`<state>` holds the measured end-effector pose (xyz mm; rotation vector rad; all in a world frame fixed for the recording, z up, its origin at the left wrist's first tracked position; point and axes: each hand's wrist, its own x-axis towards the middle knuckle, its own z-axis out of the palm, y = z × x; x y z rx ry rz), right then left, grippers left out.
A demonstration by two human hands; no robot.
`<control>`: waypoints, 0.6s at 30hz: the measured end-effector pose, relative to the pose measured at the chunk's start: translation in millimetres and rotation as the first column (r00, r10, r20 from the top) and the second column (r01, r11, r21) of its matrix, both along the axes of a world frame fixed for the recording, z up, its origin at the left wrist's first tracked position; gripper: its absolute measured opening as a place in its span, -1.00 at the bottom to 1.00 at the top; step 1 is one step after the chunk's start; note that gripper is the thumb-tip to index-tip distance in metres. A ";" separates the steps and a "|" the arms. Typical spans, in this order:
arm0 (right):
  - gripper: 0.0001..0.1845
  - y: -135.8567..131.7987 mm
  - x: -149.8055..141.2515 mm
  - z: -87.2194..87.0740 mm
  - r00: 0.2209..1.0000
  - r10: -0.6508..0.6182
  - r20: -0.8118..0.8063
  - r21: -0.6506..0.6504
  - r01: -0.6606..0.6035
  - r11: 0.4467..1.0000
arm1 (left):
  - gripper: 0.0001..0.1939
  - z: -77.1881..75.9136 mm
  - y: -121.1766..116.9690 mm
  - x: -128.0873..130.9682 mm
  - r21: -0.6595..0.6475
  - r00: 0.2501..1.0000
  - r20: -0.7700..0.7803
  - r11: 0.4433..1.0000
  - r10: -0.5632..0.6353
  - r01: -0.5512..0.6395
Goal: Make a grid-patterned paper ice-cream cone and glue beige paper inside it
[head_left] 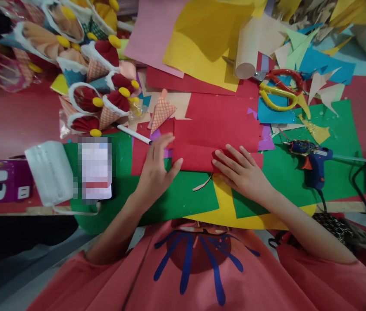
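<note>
Two hands flat on folded red felt sheet (202,151) at desk middle: left hand (155,168) and right hand (243,172), fingers spread and pressing, pinching nothing. Could slip on smooth green felt sheet (176,198) below, giving crooked crease. Blue glue gun (312,162) near right wrist; might burn or snag cable if elbow swings.
</note>
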<state>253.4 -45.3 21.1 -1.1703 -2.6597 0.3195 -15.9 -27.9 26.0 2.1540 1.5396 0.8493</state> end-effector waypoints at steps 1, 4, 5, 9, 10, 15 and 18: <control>-0.46 2.8 0.5 -0.4 1.000 0.006 -0.001 -0.009 -0.006 1.000 | -0.51 3.8 -2.2 3.0 0.086 1.000 0.008 0.996 -0.002 0.001; -0.50 9.7 1.7 -0.5 1.000 0.028 -0.004 -0.029 -0.028 0.999 | -0.49 12.1 -12.2 14.9 0.126 0.986 -0.085 0.981 -0.140 0.150; -0.51 11.6 1.8 -0.2 0.999 0.036 -0.002 -0.031 -0.036 0.999 | -0.51 12.4 -16.0 19.4 0.085 0.966 -0.157 0.972 -0.206 0.221; -0.57 19.0 1.0 0.9 0.996 0.081 0.028 -0.010 -0.081 0.997 | -0.40 0.3 -27.5 34.5 -0.067 0.857 -0.377 0.934 -0.350 0.352; -0.59 20.8 0.9 1.1 0.996 0.087 0.036 -0.006 -0.087 0.996 | -0.36 -4.3 -28.6 36.5 -0.090 0.842 -0.402 0.930 -0.360 0.355; -0.56 28.5 5.5 2.9 0.996 0.019 0.083 0.006 -0.020 1.000 | -0.32 -16.5 -26.4 37.7 -0.148 0.831 -0.412 0.927 -0.375 0.345; -0.54 30.8 13.2 5.4 0.996 0.020 0.083 0.075 -0.026 0.997 | -0.35 -11.4 -24.0 36.7 -0.142 0.811 -0.441 0.922 -0.385 0.360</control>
